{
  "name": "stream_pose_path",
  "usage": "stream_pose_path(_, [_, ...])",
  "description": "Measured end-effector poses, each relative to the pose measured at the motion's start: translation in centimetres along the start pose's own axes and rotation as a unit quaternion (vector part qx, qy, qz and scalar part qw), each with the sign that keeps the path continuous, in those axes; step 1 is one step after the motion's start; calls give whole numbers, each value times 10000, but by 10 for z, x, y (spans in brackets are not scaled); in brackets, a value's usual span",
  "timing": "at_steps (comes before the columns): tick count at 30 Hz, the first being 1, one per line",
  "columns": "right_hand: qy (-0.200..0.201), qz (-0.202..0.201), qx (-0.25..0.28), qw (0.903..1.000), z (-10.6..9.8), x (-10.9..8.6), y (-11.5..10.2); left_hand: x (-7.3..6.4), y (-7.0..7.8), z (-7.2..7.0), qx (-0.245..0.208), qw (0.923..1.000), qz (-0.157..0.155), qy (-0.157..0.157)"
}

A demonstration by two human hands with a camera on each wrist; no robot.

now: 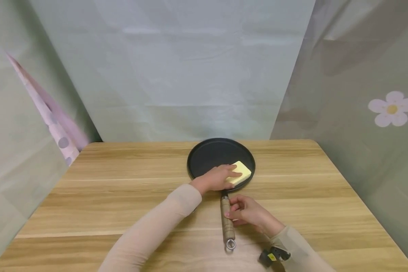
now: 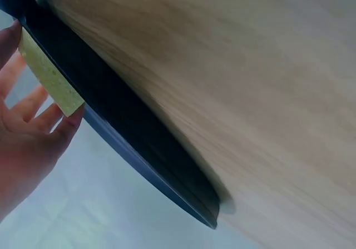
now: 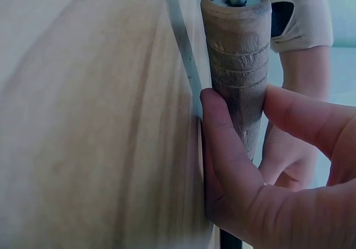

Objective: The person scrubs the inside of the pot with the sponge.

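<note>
A round black frying pan (image 1: 212, 155) lies on the table with its wooden handle (image 1: 228, 224) pointing toward me. My left hand (image 1: 218, 177) reaches across the near side of the pan and grips a pale yellow sponge (image 1: 243, 173). In the left wrist view the sponge (image 2: 51, 78) sits against the pan's inner surface, thumb and fingers at its edges. With thumb and fingers on opposite sides, my right hand (image 1: 251, 213) pinches the handle. The right wrist view shows the handle's ringed end (image 3: 236, 38) rising above those fingers.
A wood-grain table (image 1: 122, 181) spreads out on both sides of the pan. Behind it hangs a pale backdrop (image 1: 190, 75), with a flower-printed sheet (image 1: 343, 94) on the right. A small black device (image 1: 273, 257) is strapped to the right wrist.
</note>
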State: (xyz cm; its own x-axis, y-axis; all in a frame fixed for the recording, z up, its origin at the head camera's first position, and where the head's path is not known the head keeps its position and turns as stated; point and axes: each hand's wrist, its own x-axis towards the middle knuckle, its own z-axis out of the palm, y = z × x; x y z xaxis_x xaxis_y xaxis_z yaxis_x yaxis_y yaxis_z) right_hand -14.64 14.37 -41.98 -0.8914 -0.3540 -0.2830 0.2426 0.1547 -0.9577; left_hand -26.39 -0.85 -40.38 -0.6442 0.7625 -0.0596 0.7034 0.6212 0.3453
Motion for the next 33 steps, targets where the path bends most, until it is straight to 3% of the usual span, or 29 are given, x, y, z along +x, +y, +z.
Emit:
stream_pose_path(17, [-78, 8, 110, 9999, -1, 2, 0, 32, 20, 10, 1083, 9901, -844, 301])
stream_pose_path(26, [-122, -23, 99, 9999, -1, 1, -1, 45, 22, 11, 1211, 9843, -1226, 382])
stream_pose_path(33, [-84, -29, 83, 9999, 0, 2, 0, 54, 17, 12, 1259, 9822, -1328, 420])
